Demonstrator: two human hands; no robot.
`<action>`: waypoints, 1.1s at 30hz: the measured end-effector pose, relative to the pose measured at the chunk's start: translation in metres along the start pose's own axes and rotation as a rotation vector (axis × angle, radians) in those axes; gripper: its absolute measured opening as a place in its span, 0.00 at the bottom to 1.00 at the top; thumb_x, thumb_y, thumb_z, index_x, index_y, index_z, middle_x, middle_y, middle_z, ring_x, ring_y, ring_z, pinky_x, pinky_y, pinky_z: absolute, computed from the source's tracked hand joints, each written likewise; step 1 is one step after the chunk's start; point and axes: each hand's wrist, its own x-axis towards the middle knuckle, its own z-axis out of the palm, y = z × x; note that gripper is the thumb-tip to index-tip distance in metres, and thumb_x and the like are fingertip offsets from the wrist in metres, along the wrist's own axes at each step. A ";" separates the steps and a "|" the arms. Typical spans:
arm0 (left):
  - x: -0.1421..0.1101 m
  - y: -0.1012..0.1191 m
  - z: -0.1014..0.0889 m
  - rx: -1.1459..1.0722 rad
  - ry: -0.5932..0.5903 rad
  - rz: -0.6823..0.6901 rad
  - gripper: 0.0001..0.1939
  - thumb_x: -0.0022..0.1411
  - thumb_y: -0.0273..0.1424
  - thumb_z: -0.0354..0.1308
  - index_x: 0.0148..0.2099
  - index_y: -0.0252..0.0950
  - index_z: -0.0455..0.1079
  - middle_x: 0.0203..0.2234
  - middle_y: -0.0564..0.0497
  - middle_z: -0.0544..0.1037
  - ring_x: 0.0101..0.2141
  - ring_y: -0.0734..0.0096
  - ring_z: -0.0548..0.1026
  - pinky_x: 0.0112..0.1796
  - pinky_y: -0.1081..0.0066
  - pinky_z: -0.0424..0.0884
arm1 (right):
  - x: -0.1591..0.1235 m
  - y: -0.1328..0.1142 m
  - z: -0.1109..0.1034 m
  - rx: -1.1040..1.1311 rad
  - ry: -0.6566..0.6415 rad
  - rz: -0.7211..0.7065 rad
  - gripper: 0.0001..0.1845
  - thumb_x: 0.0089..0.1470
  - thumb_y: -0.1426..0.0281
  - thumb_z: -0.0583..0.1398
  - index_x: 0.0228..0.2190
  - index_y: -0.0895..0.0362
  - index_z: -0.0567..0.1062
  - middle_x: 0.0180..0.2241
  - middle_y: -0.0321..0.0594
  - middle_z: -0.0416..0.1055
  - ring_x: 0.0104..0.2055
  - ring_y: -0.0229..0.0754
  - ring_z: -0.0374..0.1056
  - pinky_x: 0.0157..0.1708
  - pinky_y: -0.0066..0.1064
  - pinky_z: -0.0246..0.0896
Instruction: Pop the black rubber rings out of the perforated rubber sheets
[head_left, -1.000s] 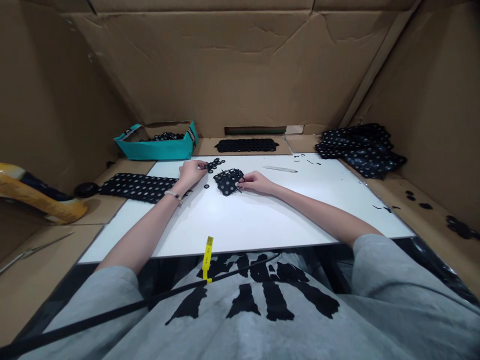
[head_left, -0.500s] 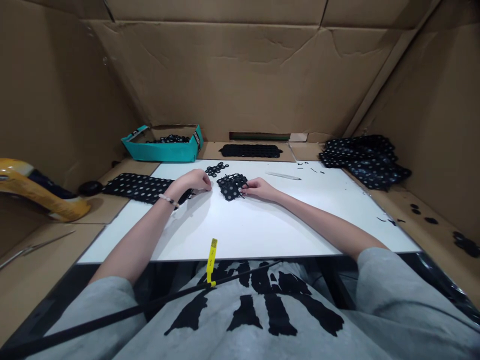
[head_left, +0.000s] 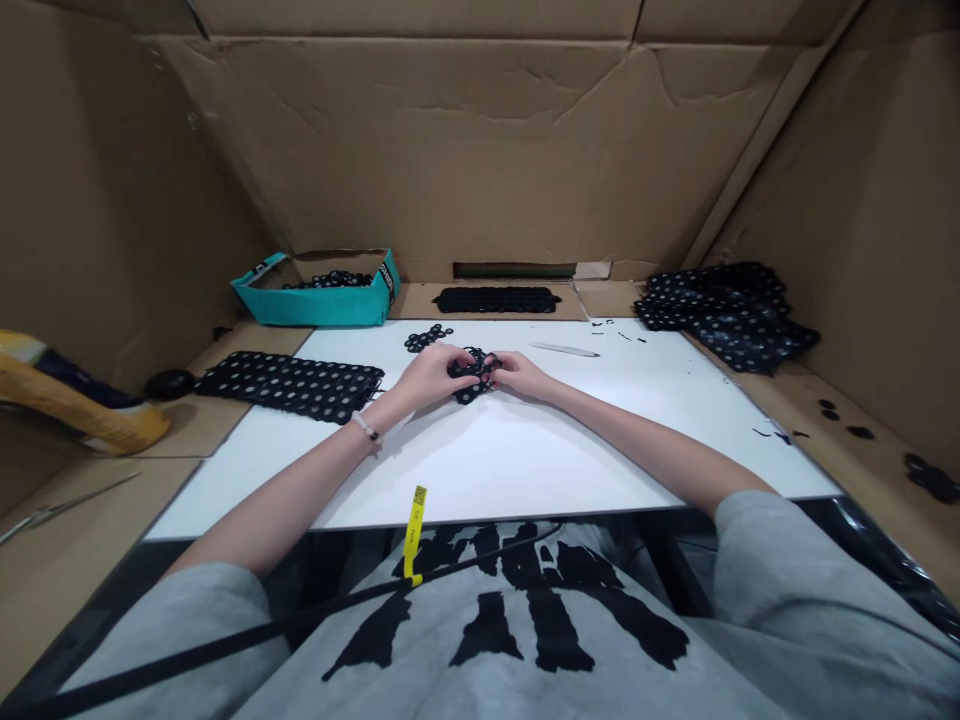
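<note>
A torn piece of black perforated rubber sheet [head_left: 474,376] sits low over the white board, pinched between my left hand [head_left: 429,377] and my right hand [head_left: 521,376]. Its edges are ragged, and my fingers hide part of it. Just beyond my left hand lies a small cluster of black rubber rings [head_left: 429,338] on the white board [head_left: 487,455].
A black sheet with white dots [head_left: 289,386] lies left of the board. Behind are a teal box of black rings [head_left: 311,304], a black strip [head_left: 496,299] and a white-handled blade [head_left: 564,349]. Dotted sheets [head_left: 724,316] are piled back right, with black scraps nearby.
My left hand has moved right onto the black piece, and both hands now hold it together. The dotted sheet at left shows more fully, no longer covered by my left wrist.
</note>
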 end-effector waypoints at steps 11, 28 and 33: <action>-0.003 -0.001 0.013 -0.176 0.109 -0.104 0.15 0.58 0.40 0.61 0.46 0.39 0.73 0.37 0.49 0.80 0.37 0.61 0.76 0.40 0.64 0.70 | -0.001 -0.002 -0.002 -0.135 -0.106 -0.036 0.17 0.44 0.61 0.67 0.30 0.60 0.73 0.25 0.33 0.70 0.29 0.35 0.63 0.33 0.28 0.57; -0.007 0.014 0.008 -0.045 0.092 -0.017 0.09 0.58 0.38 0.61 0.33 0.40 0.75 0.27 0.49 0.79 0.37 0.58 0.69 0.40 0.61 0.65 | -0.003 -0.006 0.001 -0.142 0.006 -0.008 0.21 0.41 0.55 0.67 0.26 0.61 0.74 0.23 0.34 0.69 0.27 0.35 0.60 0.31 0.29 0.55; -0.009 0.017 0.008 -0.026 0.102 -0.003 0.12 0.55 0.42 0.64 0.32 0.39 0.75 0.29 0.48 0.79 0.39 0.57 0.69 0.41 0.59 0.66 | -0.007 -0.003 0.008 -0.125 0.057 -0.006 0.21 0.45 0.54 0.65 0.24 0.60 0.73 0.21 0.34 0.68 0.26 0.36 0.61 0.30 0.29 0.55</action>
